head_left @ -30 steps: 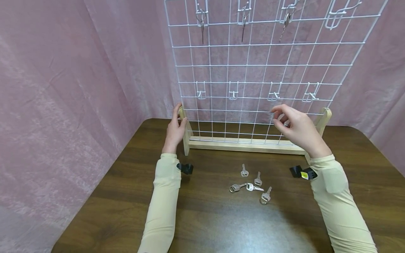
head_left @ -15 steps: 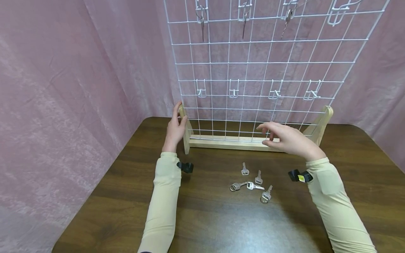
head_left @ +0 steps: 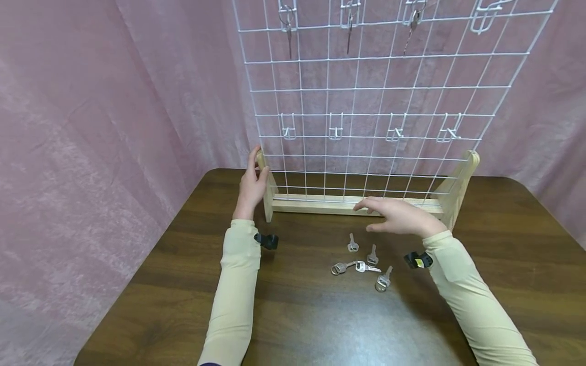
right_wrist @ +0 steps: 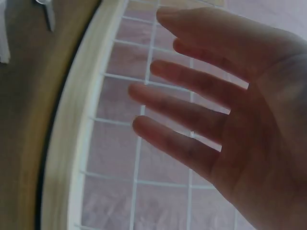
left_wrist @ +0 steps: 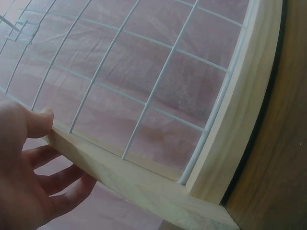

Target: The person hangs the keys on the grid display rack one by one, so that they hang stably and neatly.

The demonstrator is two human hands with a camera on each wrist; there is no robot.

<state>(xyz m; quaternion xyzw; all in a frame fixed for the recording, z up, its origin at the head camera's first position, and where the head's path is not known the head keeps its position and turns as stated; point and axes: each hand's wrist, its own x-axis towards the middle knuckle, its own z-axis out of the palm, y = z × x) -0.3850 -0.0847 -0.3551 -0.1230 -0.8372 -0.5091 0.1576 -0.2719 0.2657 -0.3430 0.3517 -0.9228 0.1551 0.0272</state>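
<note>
My left hand (head_left: 252,187) holds the left wooden upright (head_left: 267,195) of a stand that carries a white wire grid (head_left: 340,89). In the left wrist view, its thumb lies on one face of the upright and its fingers curl on the other. My right hand (head_left: 398,217) hovers before the stand's bottom bar, a little above the table, fingers extended and holding nothing; the right wrist view shows the spread fingers (right_wrist: 182,139). Several silver keys (head_left: 367,267) lie below it on the table, at least two with rings. Three keys (head_left: 350,38) hang from the upper hooks.
Several white hooks (head_left: 335,133) with no keys on them line the grid's lower part. An upper hook (head_left: 484,20) at the right also bears no key. The dark wooden table (head_left: 293,325) has pink curtains (head_left: 137,127) behind it and to the left.
My right hand has moved down and left from in front of the grid toward the loose keys, its fingers straightening. The left hand stays on the upright.
</note>
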